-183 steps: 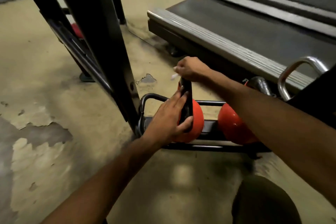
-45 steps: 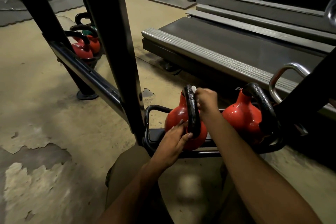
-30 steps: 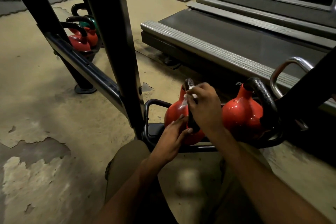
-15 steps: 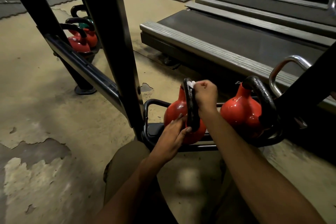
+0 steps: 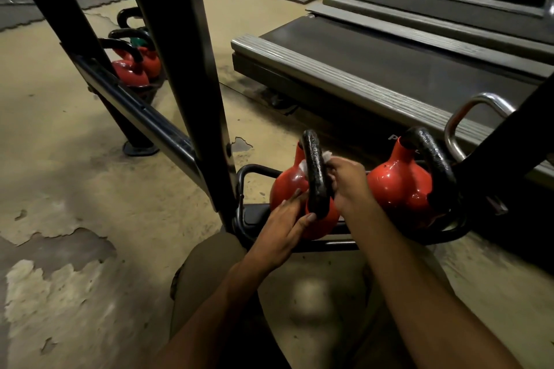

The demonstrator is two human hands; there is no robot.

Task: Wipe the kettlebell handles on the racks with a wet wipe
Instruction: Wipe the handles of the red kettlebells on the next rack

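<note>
The white wet wipe (image 5: 327,155) is mostly buried under my right hand (image 5: 349,180) and behind the rough black kettlebell handle (image 5: 314,171); only two scraps show. My right fingertips are hidden there too. The far green kettlebell (image 5: 137,41) barely peeks out.

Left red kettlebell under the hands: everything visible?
The glossy red kettlebell has a round body and a rough black loop handle, seen edge-on and upright. It sits at the left end of the low black rack tray. The left hand rests on its body by the handle base; the right hand holds a white wet wipe around the handle.
</note>
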